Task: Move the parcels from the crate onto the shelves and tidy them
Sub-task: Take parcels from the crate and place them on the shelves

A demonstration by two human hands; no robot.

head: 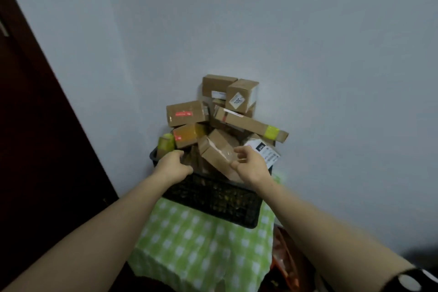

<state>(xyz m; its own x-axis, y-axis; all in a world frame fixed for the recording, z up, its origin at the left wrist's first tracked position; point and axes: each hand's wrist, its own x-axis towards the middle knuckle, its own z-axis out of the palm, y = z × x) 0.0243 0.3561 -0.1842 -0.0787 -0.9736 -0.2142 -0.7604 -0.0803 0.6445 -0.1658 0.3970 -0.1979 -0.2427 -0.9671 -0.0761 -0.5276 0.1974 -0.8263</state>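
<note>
Fingers (239,150) of my right hand (250,168) spread loose, unclenched, beside a tilted box (214,149) at their nine o'clock. My left hand (174,166) sits at the crate (213,199) rim, fingers hidden, so I cannot tell its grip. Parcels (187,115) heap in the crate at twelve o'clock, on a checked cloth (189,244).

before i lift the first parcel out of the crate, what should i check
1. Grip on the tilted box: not ok, right hand open beside it.
2. What the left hand holds: cannot tell, fingers hidden.
3. Nothing loose on top: not ok, the long box lies tilted, one end jutting out.
4. The crate rests on the checked cloth: ok.
5. Drop-off spot: cannot tell, no shelves in view.
</note>
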